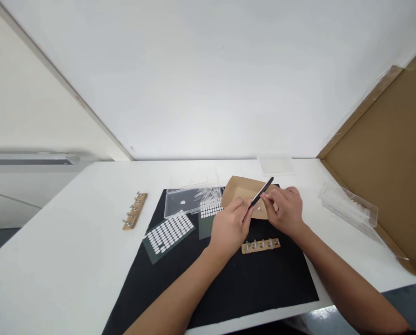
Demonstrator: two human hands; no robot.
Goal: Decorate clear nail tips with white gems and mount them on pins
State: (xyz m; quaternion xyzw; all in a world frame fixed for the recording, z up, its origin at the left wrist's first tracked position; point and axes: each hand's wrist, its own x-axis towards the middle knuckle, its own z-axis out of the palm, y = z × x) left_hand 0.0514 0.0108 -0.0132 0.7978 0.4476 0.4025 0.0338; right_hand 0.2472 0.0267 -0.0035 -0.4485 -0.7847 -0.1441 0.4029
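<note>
My left hand is closed round a slim black tool with a pale strip, whose free end points up and away to the right. Just beside it, my right hand is pinched, thumb against fingers; whatever lies between the fingertips is too small to make out. Both hands are over a brown paper tray with a few tiny bits in it. In front of the tray lies a wooden strip with several metal and clear clips. A sheet of white oval stickers is partly behind my left hand.
A black mat covers the middle of the white table. Another sticker sheet and a clear box of thin clear pieces lie left; a second clip strip is farther left. Clear containers stand right, beside a cardboard wall.
</note>
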